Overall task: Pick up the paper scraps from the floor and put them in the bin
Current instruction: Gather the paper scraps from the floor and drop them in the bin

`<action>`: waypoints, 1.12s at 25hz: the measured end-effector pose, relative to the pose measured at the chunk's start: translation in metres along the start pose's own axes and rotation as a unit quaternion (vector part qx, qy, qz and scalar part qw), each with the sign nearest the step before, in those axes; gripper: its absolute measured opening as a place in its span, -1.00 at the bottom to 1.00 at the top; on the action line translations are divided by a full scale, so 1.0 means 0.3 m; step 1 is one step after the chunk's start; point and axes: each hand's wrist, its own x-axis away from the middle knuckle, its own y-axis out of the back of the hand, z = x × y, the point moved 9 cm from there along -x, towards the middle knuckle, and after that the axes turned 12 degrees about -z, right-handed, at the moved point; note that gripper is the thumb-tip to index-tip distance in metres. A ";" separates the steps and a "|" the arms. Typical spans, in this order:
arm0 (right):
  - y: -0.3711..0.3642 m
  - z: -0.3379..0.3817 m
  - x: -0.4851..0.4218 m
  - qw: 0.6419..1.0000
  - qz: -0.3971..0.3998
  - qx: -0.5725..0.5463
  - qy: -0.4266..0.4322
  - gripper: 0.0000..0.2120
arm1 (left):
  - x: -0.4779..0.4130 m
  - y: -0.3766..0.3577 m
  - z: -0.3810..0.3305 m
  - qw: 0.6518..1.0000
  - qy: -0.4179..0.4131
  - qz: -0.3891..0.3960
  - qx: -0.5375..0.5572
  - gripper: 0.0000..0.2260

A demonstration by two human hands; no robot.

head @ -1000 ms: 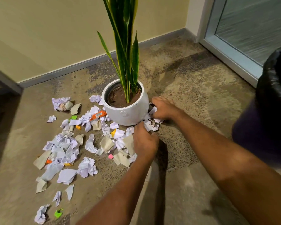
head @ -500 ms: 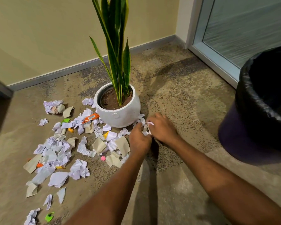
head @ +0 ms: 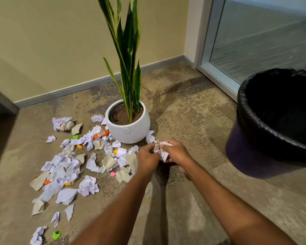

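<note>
Both hands meet in front of the plant pot, a little above the floor. My left hand (head: 147,157) and my right hand (head: 176,152) together grip a bunch of crumpled white paper scraps (head: 160,149) between them. Many more scraps (head: 67,169), white, beige and a few coloured, lie spread over the floor to the left of the hands. A small white scrap (head: 150,137) lies against the pot's right side. The bin (head: 276,124), lined with a black bag, stands open at the right.
A white round pot (head: 129,131) with a tall green plant stands just beyond the hands. A beige wall with a grey skirting runs behind. A glass door (head: 263,38) is at the back right. Bare speckled floor (head: 193,121) lies between pot and bin.
My right hand swept scraps from beside the pot toward my left hand, and both hands closed on the bunch and lifted it slightly. The view shifted right, showing more of the bin.
</note>
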 end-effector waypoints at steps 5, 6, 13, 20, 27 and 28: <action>0.116 0.134 0.087 0.998 -0.035 -0.051 0.016 -0.87 | 0.073 -0.006 -0.168 0.998 -0.036 0.018 0.038 -0.63; 0.142 0.176 0.111 0.997 -0.042 -0.050 0.030 -0.88 | 0.094 -0.002 -0.210 0.998 -0.038 0.016 0.050 -0.63; 0.368 0.529 0.268 0.988 -0.080 -0.046 0.123 -0.87 | 0.229 -0.010 -0.592 0.990 -0.076 0.045 0.111 -0.63; 0.725 0.815 0.430 0.970 -0.158 -0.073 0.171 -0.87 | 0.431 -0.133 -0.990 0.972 -0.116 0.124 0.159 -0.72; 1.111 0.808 0.532 0.941 -0.281 -0.111 0.152 -0.85 | 0.658 -0.420 -1.155 0.949 -0.077 0.251 0.176 -0.73; 1.155 0.788 0.540 0.936 -0.298 -0.116 0.144 -0.84 | 0.688 -0.466 -1.156 0.944 -0.067 0.270 0.177 -0.73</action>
